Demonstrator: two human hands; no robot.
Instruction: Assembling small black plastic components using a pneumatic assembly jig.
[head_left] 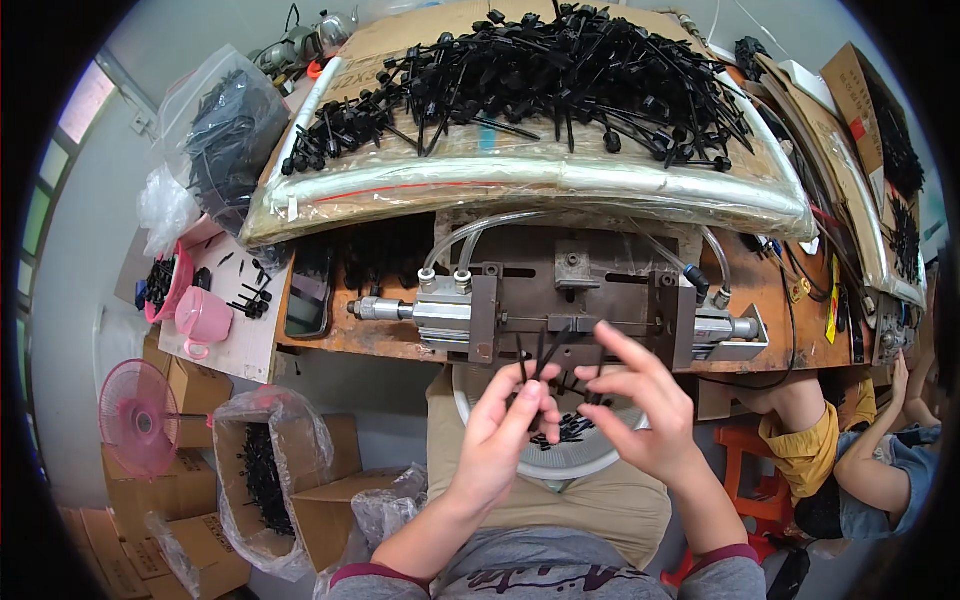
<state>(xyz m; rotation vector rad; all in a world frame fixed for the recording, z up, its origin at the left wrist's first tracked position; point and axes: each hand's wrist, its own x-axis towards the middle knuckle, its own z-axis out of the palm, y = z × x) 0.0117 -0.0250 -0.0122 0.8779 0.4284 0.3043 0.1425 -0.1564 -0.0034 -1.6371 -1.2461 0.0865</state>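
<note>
The left hand (pixel 508 420) pinches thin black stemmed parts (pixel 546 352) above a white basin (pixel 550 471), half hidden by hands; the blurred right hand (pixel 645 405) spreads its fingers, its hold on a dark piece (pixel 598 388) unclear.

The black pieces (pixel 543 362) look like plastic; the left cylinder (pixel 443 312) is smooth, shiny metal. The counter (pixel 375 340) is worn wood, the mug (pixel 203 314) glossy plastic, the boxes (pixel 185 490) matt cardboard, the trousers (pixel 610 502) matt cloth.

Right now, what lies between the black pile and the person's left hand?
In the head view, a wrapped rim, then the metal fixture, separate the black pile from the left hand.
</note>
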